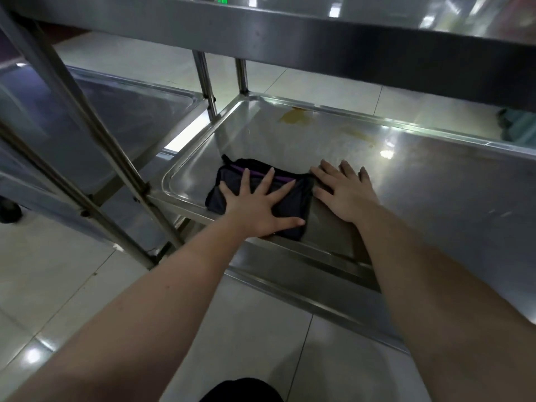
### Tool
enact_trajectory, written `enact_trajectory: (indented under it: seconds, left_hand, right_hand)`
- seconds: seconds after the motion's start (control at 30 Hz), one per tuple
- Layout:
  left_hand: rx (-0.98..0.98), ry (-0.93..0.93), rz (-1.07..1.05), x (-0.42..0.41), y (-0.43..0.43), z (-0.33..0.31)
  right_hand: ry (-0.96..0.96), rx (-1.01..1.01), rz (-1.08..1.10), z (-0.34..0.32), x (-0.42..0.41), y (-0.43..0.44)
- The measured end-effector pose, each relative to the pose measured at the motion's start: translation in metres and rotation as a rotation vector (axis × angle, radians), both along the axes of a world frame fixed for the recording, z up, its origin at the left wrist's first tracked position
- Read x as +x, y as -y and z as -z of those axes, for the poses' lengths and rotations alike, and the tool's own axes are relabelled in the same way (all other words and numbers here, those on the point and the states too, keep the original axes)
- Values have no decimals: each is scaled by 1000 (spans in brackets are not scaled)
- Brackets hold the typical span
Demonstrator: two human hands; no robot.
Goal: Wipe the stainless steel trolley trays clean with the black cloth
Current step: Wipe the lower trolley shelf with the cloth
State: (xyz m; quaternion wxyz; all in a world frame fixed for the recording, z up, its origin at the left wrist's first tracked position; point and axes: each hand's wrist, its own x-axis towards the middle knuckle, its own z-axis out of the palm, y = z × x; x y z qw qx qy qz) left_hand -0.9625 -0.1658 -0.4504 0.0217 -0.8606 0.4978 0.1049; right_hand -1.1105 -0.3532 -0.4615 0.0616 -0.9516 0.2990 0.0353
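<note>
A folded black cloth (293,210) with a purple stripe lies in the near left corner of the lower stainless steel trolley tray (435,192). My left hand (258,204) presses flat on the cloth with its fingers spread. Just right of the cloth, my right hand (343,191) rests flat on the bare tray with its fingers straight. Yellowish brown stains (295,116) mark the tray near its far rim, and a fainter streak (361,136) lies to their right.
The upper tray's edge (319,39) overhangs across the top of the view. Slanted steel handle bars (95,158) cross at the left. A second trolley's tray (116,111) stands to the left. A glossy tiled floor (261,329) lies below.
</note>
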Motion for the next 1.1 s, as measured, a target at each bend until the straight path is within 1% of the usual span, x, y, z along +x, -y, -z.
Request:
enact_trajectory:
  seconds: [0.1, 0.2, 0.23, 0.27, 0.37, 0.47, 0.57, 0.7, 0.77, 0.83, 0.9, 0.93, 1.03, 1.1]
  left_hand:
    - [-25, 2, -4, -6, 1, 2]
    - [-17, 6, -4, -4, -2, 0]
    - [-14, 1, -6, -5, -2, -1]
    - [-12, -6, -8, -7, -2, -2]
    - [-7, -23, -12, -9, -3, -6]
    - [48, -46, -19, -18, -2, -11]
    - [45, -45, 41, -62, 14, -7]
    - [62, -36, 218, -171, 68, -1]
    - [54, -31, 230, -201, 84, 2]
    - [-23, -10, 193, -191, 86, 6]
    - [-94, 2, 133, -147, 80, 9]
    - [-98, -3, 79, -118, 75, 8]
    - [-17, -34, -124, -32, 64, -4]
    - [17, -53, -200, -2, 65, -8]
  right_hand:
    - [41, 59, -19, -7, -11, 4]
    - [202, 127, 80, -11, -49, 18]
    - [217, 117, 125, -10, -67, 26]
    - [191, 91, 176, -9, -86, 34]
    - [32, 2, 348, -3, -139, 58]
    - [-4, -40, 398, 1, -157, 62]
    - [-18, -47, 400, 3, -154, 59]
    - [-15, -31, 383, 2, -160, 63]
    - [3, -26, 374, 1, -163, 65]
    - [33, -26, 372, 2, -165, 67]
    - [55, -36, 367, 3, -165, 69]
    - [60, -43, 365, 4, -164, 70]
    - [54, -61, 369, 7, -162, 70]
    - [42, -71, 380, 9, -160, 69]
